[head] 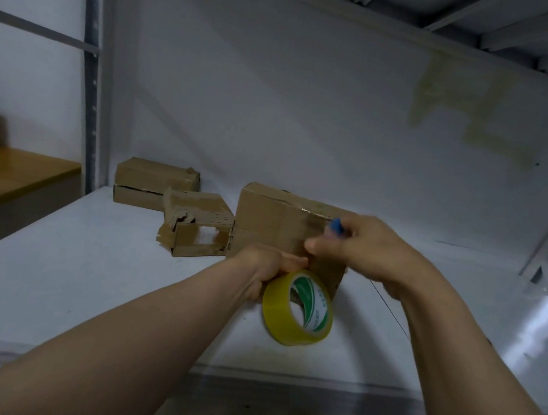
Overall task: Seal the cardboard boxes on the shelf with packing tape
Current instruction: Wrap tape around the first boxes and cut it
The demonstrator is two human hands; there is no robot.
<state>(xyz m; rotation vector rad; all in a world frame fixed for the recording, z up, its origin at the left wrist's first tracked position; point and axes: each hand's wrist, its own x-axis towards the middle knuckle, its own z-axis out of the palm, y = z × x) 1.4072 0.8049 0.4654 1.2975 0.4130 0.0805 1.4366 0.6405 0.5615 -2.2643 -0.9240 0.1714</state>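
Observation:
A brown cardboard box (274, 221) stands on the white shelf (85, 270), with tape running over its top and down its front. My left hand (269, 263) grips the yellow roll of packing tape (298, 308) at the box's lower front. My right hand (361, 244) is at the box's upper right front, curled round a small blue-handled tool (335, 228); its thumb points left against the cardboard. The tool's tip is hidden by my fingers.
A torn small box (196, 223) sits just left of the main box, and a flat box (153, 184) lies behind it near the back wall. A metal upright (91, 81) bounds the shelf's left side; a wooden table (3, 177) stands beyond it.

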